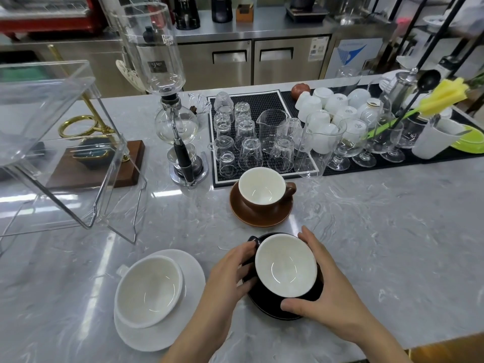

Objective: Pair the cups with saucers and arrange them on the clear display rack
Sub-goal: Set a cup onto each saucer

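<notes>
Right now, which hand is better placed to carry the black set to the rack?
Left, probably. The rack stands at the left, and the left hand is on that side of the black cup, by its handle. The right hand would have to cross over.

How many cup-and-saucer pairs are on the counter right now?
3. The brown cup on its brown saucer sits by the black mat; the white cup on its white saucer is front left; both hands hold the black cup. None looks hidden.
</notes>
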